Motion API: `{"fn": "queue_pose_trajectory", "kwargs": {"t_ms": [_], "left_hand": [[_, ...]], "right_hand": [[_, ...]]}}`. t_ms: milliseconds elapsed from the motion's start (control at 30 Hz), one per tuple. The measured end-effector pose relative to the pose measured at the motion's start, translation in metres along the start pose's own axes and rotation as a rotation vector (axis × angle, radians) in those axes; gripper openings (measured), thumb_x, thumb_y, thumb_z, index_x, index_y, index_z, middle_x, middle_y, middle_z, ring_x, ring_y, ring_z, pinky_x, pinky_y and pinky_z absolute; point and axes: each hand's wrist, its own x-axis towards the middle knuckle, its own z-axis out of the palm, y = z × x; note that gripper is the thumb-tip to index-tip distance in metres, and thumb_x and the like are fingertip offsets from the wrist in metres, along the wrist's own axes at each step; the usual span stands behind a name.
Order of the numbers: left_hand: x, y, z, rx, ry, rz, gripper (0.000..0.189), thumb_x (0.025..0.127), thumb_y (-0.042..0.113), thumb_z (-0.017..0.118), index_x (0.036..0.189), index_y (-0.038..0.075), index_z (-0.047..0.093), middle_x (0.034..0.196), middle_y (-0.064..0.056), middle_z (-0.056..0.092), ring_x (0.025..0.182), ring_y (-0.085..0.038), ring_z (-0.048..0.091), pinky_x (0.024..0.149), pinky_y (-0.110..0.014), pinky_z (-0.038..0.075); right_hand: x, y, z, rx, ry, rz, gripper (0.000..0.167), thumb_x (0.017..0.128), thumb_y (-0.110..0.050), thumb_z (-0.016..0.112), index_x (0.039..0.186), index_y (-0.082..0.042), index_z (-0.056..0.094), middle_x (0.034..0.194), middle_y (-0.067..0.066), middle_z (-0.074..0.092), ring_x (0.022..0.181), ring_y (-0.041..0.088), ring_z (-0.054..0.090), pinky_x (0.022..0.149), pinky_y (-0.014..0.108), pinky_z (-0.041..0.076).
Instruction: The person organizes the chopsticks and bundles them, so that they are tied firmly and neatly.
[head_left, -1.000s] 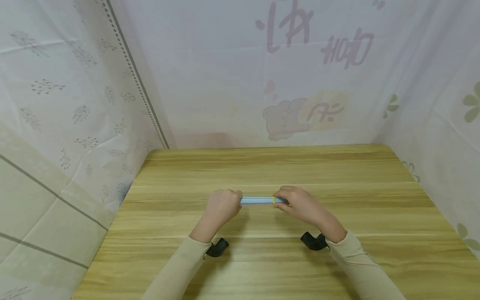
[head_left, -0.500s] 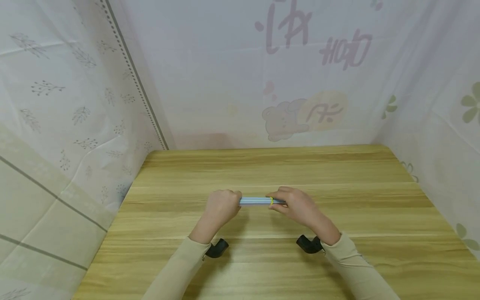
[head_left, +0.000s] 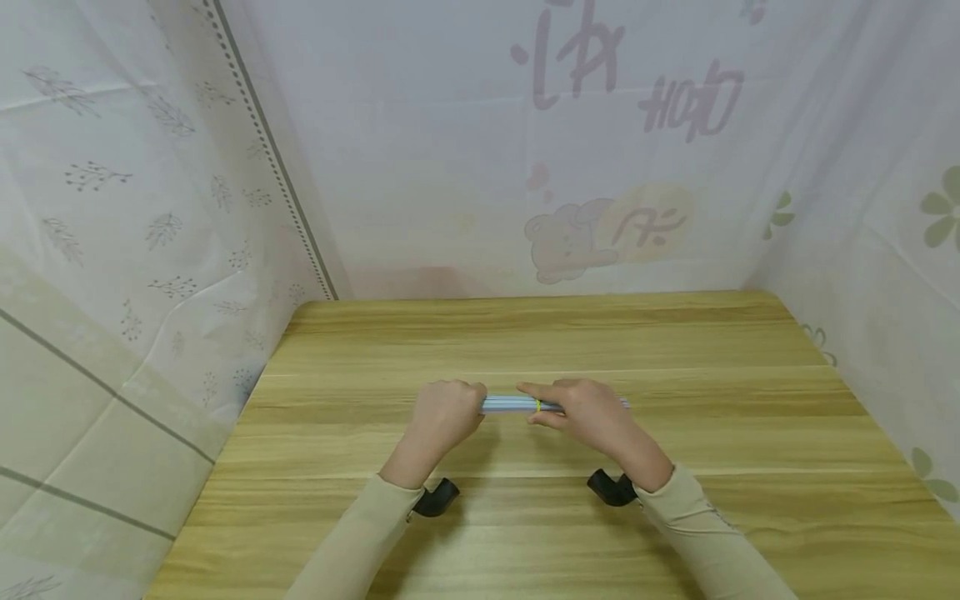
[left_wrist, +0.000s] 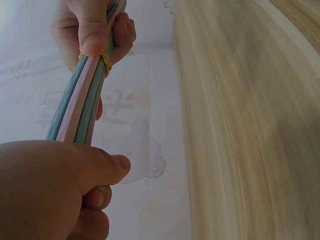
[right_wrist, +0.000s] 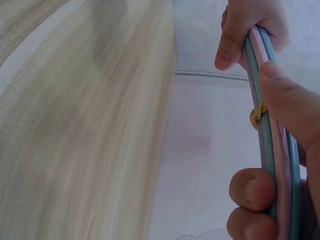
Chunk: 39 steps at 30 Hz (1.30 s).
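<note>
A bundle of slim pastel pencils (head_left: 510, 404), pink, teal and bluish, is held level above the table. My left hand (head_left: 446, 417) grips its left part, the fingers curled round and the thumb lying across it in the left wrist view. A yellow rubber band (right_wrist: 259, 114) is looped round the pencils. At the band, my right hand (head_left: 596, 412) holds the bundle, its thumb (right_wrist: 282, 95) along the top and other fingers (right_wrist: 252, 190) curled beneath. The pencils' right ends show past the right hand. Their left ends are hidden in the left hand.
Below the hands lies a wood-grain table (head_left: 540, 333). Patterned cloth (head_left: 420, 167) hangs behind it and on both sides. A black curved piece sits at each wrist, the left mount (head_left: 437, 498) and the right mount (head_left: 611, 487).
My right hand has slid left along the pencils, and the yellow band has shifted a little left with it. Pencil ends now stick out behind that hand. My left hand has stayed almost still.
</note>
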Motion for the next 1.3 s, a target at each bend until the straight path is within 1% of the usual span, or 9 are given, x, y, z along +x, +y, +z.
{"fn": "queue_pose_trajectory", "kwargs": {"t_ms": [167, 300, 400, 467, 533, 767, 967, 1133, 1300], "left_hand": [[0.000, 0.001, -0.001, 0.009, 0.000, 0.002, 0.027, 0.075, 0.024, 0.080, 0.064, 0.014, 0.058, 0.049, 0.005, 0.048, 0.042, -0.004, 0.024, 0.036, -0.018, 0.024], [0.001, 0.001, 0.000, 0.012, 0.014, -0.003, 0.031, 0.076, 0.021, 0.079, 0.061, 0.014, 0.053, 0.048, 0.006, 0.041, 0.043, -0.005, 0.021, 0.037, -0.019, 0.021], [0.001, 0.001, 0.000, 0.010, 0.024, -0.005, 0.033, 0.077, 0.020, 0.078, 0.059, 0.015, 0.050, 0.047, 0.006, 0.037, 0.043, -0.005, 0.020, 0.037, -0.019, 0.019], [0.001, 0.000, 0.001, 0.005, 0.028, -0.006, 0.035, 0.077, 0.019, 0.077, 0.059, 0.015, 0.048, 0.048, 0.006, 0.035, 0.044, -0.005, 0.019, 0.038, -0.019, 0.018], [0.001, 0.000, 0.001, 0.001, 0.027, -0.007, 0.036, 0.077, 0.018, 0.077, 0.058, 0.015, 0.046, 0.048, 0.006, 0.034, 0.045, -0.005, 0.019, 0.038, -0.019, 0.017], [0.000, 0.000, 0.002, 0.000, 0.026, -0.009, 0.037, 0.076, 0.018, 0.077, 0.058, 0.016, 0.045, 0.049, 0.007, 0.033, 0.046, -0.006, 0.019, 0.039, -0.019, 0.017], [-0.001, 0.000, 0.002, 0.008, 0.041, -0.004, 0.036, 0.076, 0.019, 0.077, 0.058, 0.016, 0.045, 0.048, 0.007, 0.034, 0.046, -0.006, 0.019, 0.038, -0.020, 0.017], [-0.001, 0.000, 0.002, 0.008, 0.048, -0.001, 0.037, 0.076, 0.019, 0.077, 0.058, 0.016, 0.045, 0.048, 0.006, 0.034, 0.046, -0.006, 0.019, 0.039, -0.020, 0.017], [-0.001, 0.000, 0.001, 0.020, 0.046, 0.001, 0.038, 0.076, 0.018, 0.077, 0.057, 0.016, 0.044, 0.049, 0.007, 0.030, 0.046, -0.006, 0.017, 0.039, -0.020, 0.015]], "right_hand": [[0.000, 0.001, 0.002, -0.018, 0.026, -0.029, 0.048, 0.082, -0.042, 0.070, 0.127, -0.026, 0.063, 0.072, -0.003, 0.065, 0.049, -0.002, 0.038, 0.045, 0.014, 0.030], [0.000, 0.002, 0.001, 0.002, 0.010, -0.019, 0.053, 0.082, -0.042, 0.070, 0.130, -0.023, 0.060, 0.068, -0.006, 0.060, 0.049, -0.001, 0.033, 0.046, 0.015, 0.030], [0.000, 0.001, -0.003, 0.052, -0.010, 0.008, 0.055, 0.081, -0.041, 0.071, 0.131, -0.020, 0.059, 0.083, -0.003, 0.068, 0.054, 0.001, 0.046, 0.050, 0.017, 0.039], [0.000, 0.002, -0.005, 0.095, -0.026, 0.031, 0.052, 0.082, -0.038, 0.072, 0.128, -0.017, 0.061, 0.096, 0.002, 0.071, 0.062, 0.005, 0.056, 0.056, 0.020, 0.046], [0.000, 0.002, -0.008, 0.135, -0.046, 0.053, 0.046, 0.083, -0.036, 0.072, 0.123, -0.014, 0.064, 0.103, 0.003, 0.070, 0.069, 0.007, 0.060, 0.061, 0.022, 0.049], [0.001, 0.005, -0.014, 0.227, -0.109, 0.054, 0.026, 0.086, -0.030, 0.069, 0.105, -0.011, 0.070, 0.092, -0.004, 0.065, 0.069, 0.000, 0.052, 0.061, 0.019, 0.047], [0.003, 0.004, -0.016, 0.195, -0.115, -0.002, 0.024, 0.088, -0.024, 0.069, 0.105, -0.007, 0.069, 0.092, -0.002, 0.066, 0.072, 0.002, 0.055, 0.063, 0.021, 0.049], [0.004, 0.001, -0.016, 0.181, -0.102, -0.045, 0.023, 0.087, -0.020, 0.070, 0.103, -0.004, 0.069, 0.087, -0.002, 0.064, 0.067, 0.002, 0.052, 0.060, 0.018, 0.047], [0.005, 0.000, -0.014, 0.184, -0.106, -0.028, 0.025, 0.087, -0.024, 0.069, 0.106, -0.006, 0.069, 0.094, 0.000, 0.067, 0.072, 0.004, 0.058, 0.063, 0.020, 0.049]]}}
